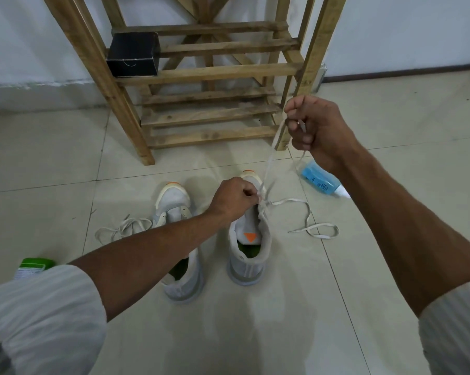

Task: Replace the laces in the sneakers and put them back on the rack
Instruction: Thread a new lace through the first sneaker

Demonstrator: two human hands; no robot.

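Two sneakers on tiled floor (282, 307), toes pointing far toward rack (215, 73), heels near. They stand side by side, just apart.

Right-side sneaker (248, 272): pale grey/white mesh upper, padded collar, green insole, orange triangle on tongue, orange tip at toe, thick white ribbed sole. Lace (288, 201): flat, off-white, woven. One run goes up taut from the eyelet area to R hand; the other end trails right across the floor and ends in a flat loop.

Left-side sneaker (174, 197): same make and colours, eyelets look bare. L forearm crosses over its middle. Loose lace (121, 228), flat and off-white, lies in a tangle on the floor touching its left side.

Left hand (235, 197): fingers curled, pinching lace/upper at the eyelet row of right-side sneaker; exact eyelet can't tell.
Right hand (313, 128): raised, fist curled round the lace, tip of the lace shows between the fingers.

Rack: rough unfinished wood slats, angled tiers, cross brace behind, against white wall. Black box (133, 54), matte card, sits on a tier at left.
Blue bottle (319, 181), clear plastic w/ white cap, lies on its side right of the sneakers, partly behind R wrist.
Green-capped container (33, 265) near left, mostly hidden by a ribbed light sleeve.
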